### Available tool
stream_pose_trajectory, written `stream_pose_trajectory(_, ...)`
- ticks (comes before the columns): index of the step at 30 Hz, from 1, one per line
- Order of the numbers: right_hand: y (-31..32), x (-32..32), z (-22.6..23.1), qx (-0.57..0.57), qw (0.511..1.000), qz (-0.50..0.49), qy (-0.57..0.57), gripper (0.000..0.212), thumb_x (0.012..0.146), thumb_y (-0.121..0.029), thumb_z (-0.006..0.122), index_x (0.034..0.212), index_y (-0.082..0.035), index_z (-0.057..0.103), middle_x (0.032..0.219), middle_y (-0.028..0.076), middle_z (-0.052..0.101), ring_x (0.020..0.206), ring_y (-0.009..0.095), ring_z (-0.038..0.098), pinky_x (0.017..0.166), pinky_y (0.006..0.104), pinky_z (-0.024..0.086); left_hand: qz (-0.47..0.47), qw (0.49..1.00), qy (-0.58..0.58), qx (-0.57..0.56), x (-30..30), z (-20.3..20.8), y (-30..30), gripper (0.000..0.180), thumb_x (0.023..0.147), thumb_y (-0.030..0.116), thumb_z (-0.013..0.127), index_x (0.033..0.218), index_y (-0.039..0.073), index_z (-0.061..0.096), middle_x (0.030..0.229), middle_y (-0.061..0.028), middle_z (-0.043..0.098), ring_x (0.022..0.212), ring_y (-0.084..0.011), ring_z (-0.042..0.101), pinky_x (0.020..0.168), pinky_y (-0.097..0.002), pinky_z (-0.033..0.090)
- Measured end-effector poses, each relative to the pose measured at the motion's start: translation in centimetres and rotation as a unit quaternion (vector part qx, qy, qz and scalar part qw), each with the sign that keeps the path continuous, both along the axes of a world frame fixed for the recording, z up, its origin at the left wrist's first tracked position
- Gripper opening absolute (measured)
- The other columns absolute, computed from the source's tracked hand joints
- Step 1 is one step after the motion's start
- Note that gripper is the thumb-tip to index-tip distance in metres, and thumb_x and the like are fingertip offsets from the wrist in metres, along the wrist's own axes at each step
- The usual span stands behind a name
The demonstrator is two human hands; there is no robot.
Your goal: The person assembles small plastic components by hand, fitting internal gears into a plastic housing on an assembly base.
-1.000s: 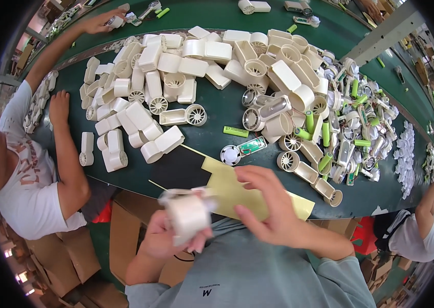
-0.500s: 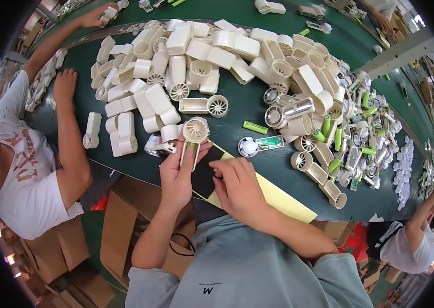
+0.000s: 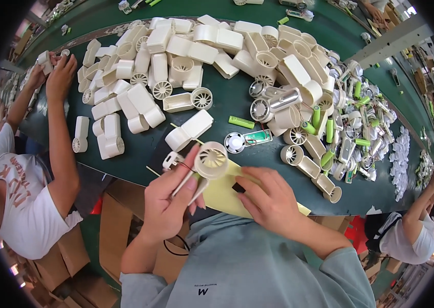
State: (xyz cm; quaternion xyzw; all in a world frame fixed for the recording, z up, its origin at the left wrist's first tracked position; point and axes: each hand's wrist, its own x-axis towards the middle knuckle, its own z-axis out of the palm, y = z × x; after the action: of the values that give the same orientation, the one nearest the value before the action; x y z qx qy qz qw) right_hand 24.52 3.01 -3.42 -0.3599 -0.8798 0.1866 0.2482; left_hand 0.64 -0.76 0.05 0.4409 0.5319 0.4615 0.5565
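My left hand (image 3: 168, 200) is closed around a cream plastic fan housing (image 3: 211, 160), its round vented end upward and its hollow handle between my fingers. A thin dark wire and a small white plastic part (image 3: 172, 160) show beside it; whether they are joined to the housing I cannot tell. My right hand (image 3: 276, 203) pinches a small black pad (image 3: 238, 188) between thumb and fingers, just right of the housing. Under both hands lies a yellow sheet (image 3: 219, 194). Beyond the left hand another cream housing (image 3: 196, 126) rests on a dark sheet.
Cream housings (image 3: 181, 46) are heaped across the green table. A green battery (image 3: 241, 121) and a fan motor with circuit board (image 3: 236, 142) lie ahead. Wired motors and batteries (image 3: 353, 123) pile up at right. A co-worker's hand (image 3: 62, 77) is at far left.
My left hand has come nearer with the housing, turning its round end. My right hand has moved right and toward me, the black pad now showing in its fingers. The co-worker's hands have come together.
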Motion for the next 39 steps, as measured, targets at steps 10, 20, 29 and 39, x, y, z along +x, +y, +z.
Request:
stream_pose_trajectory(10,1.8,2.1,-0.3,-0.094,0.986,0.105,0.094,0.027,0.080,0.001,0.079,0.106,0.000,0.073,0.109,0.013,0.070,0.094,0.028,0.069,0.078,0.0336,0.058,-0.077,0.987,-0.116,-0.079,0.9,-0.6,0.5,0.051,0.107,0.010,0.050,0.157,0.005,0.041,0.094,-0.0003,0.059,0.072,-0.0036,0.046,0.062,-0.0202,0.040)
stream_pose_trajectory(20,5.2,-0.5,5.6,-0.035,0.961,0.204,0.185,0.032,0.070,0.007,0.077,0.102,0.004,0.074,0.103,0.015,0.075,0.090,0.030,0.073,0.074,0.0362,0.060,-0.159,0.966,-0.180,-0.098,1.8,-0.4,1.1,0.070,0.090,-0.004,0.038,0.160,0.001,0.035,0.103,-0.0040,0.055,0.075,-0.0104,0.044,0.071,-0.0258,0.044)
stream_pose_trajectory(29,5.5,-1.0,5.6,-0.051,0.971,0.219,0.075,0.026,0.075,-0.005,0.073,0.101,-0.004,0.072,0.095,0.006,0.071,0.082,0.023,0.069,0.066,0.0332,0.058,-0.150,0.989,-0.018,0.007,2.5,-1.2,1.0,0.065,0.094,-0.005,0.042,0.158,0.000,0.037,0.120,-0.0050,0.058,0.088,-0.0110,0.050,0.078,-0.0246,0.045)
stream_pose_trajectory(39,5.2,1.9,6.8,-0.026,0.975,0.040,0.218,0.024,0.084,0.008,0.076,0.107,0.004,0.070,0.115,0.023,0.070,0.097,0.028,0.074,0.085,0.0346,0.062,-0.152,0.985,-0.047,-0.070,0.7,1.0,1.3,0.056,0.096,-0.004,0.047,0.152,0.002,0.048,0.095,-0.0049,0.060,0.072,-0.0080,0.049,0.064,-0.0229,0.042)
